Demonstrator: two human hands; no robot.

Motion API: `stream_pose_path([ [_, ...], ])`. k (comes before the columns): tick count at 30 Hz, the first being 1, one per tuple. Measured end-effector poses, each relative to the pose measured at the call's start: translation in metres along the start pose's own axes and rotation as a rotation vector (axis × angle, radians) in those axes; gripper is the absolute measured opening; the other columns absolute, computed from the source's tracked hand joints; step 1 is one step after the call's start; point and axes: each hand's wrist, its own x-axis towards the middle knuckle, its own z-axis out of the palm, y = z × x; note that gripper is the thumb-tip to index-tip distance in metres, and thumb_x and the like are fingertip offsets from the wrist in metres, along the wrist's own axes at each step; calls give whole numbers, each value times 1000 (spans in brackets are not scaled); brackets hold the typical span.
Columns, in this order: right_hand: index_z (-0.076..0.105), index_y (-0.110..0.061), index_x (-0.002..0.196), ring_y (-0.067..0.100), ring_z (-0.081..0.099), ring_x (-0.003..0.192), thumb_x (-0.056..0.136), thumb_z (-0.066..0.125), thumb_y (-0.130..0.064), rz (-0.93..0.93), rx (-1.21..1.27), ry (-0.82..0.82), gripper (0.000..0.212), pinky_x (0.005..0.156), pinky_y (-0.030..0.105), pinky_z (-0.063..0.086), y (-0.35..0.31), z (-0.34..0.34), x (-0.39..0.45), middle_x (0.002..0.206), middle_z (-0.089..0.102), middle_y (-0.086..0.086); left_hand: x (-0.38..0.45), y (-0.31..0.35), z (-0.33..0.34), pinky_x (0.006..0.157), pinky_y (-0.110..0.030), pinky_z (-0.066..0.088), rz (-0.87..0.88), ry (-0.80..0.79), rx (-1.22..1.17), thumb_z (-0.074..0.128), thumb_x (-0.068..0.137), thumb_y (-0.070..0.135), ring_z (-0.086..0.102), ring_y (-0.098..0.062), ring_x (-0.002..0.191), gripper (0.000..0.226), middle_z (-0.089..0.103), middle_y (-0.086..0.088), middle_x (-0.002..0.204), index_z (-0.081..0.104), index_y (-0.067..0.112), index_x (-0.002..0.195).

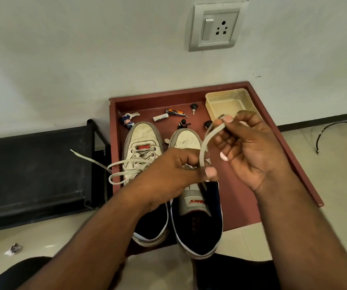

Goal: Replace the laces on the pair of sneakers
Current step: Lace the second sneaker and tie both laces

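Now, step: we are working a lace through the right-hand shoe of the pair, which sits toes-to-wall on the reddish-brown wooden tray (289,143).
Sneakers: the worn white leather sneaker on the left (141,143) looks laced at the front, with a loose grey lace loop (116,174) trailing off over the tray's left edge; the matching white sneaker on the right (189,141), navy-lined, is under our hands.
Left hand: our left hand (168,174) curls over the right sneaker's eyelet area, thumb and fingers pinching the flat pale grey shoelace (205,147) low down.
Right hand: our right hand (250,147) is raised apart from the left, pinching the same lace near its tip.
Doing it well: we judge the lace should stay flat, untwisted, and be drawn until both ends match.
Risk: the small keys and figurines (127,120) near the toes could snag the slack.
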Motion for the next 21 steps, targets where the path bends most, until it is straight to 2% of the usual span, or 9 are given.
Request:
stream_pose_path([
  [2,58,-15,89,17,65,60,82,68,0,-145,-183,183,19,57,26,54,-11,-25,7,75,71,11,-3,6,-13,77,-4,48,37,19,19,66,82,33,65,-1,101,20,74,4,105,75,14,82],
  [5,68,-17,87,19,65,60,87,65,-3,-187,-869,362,14,59,28,52,-25,-67,11,83,71,12,-6,10,-35,89,-15,47,76,66,104,60,87,35,66,0,99,22,75,7,98,71,18,82],
  [8,72,-29,104,11,61,79,85,72,-31,-71,-1511,129,19,67,23,44,-27,-67,4,91,66,-8,-4,8,-38,84,-24,47,109,138,277,61,92,32,69,-7,86,21,74,5,82,73,18,82],
  [10,68,-42,107,-7,58,87,75,77,-39,2,-1322,-151,33,70,10,43,-17,-36,-5,98,60,-22,-3,9,-31,75,-29,49,130,133,334,65,90,33,67,-21,78,19,72,1,73,74,20,80],
  [13,77,-30,86,-1,58,97,71,81,-32,-23,-1210,-427,16,81,21,45,6,-12,-4,104,60,-16,-3,9,-29,72,-42,52,147,140,381,69,87,35,63,-33,73,15,70,-4,69,77,24,82],
  [15,76,-13,76,1,61,93,72,81,-24,-44,-1235,-412,13,79,16,44,5,-23,3,103,66,-11,-4,8,-39,72,-41,54,111,178,393,70,86,34,64,-30,73,12,70,-4,71,76,23,83],
  [17,74,-6,74,2,64,87,70,82,-21,7,-1286,-325,18,70,11,44,-8,-40,6,99,70,-6,-6,6,-48,68,-25,54,66,208,415,72,85,32,66,-15,68,9,71,1,70,77,25,82],
  [19,77,-13,78,4,65,90,68,83,-22,72,-1309,-277,15,73,16,46,-14,-49,6,101,71,-7,-3,3,-46,62,-15,50,40,218,446,75,83,31,64,-2,61,7,71,6,67,77,24,81],
  [21,74,-28,107,2,62,104,68,85,-23,102,-1301,-344,41,91,23,46,-4,-36,4,115,68,-12,3,-2,-38,64,-20,47,30,243,473,77,81,31,61,3,58,7,70,9,65,78,24,81],
])
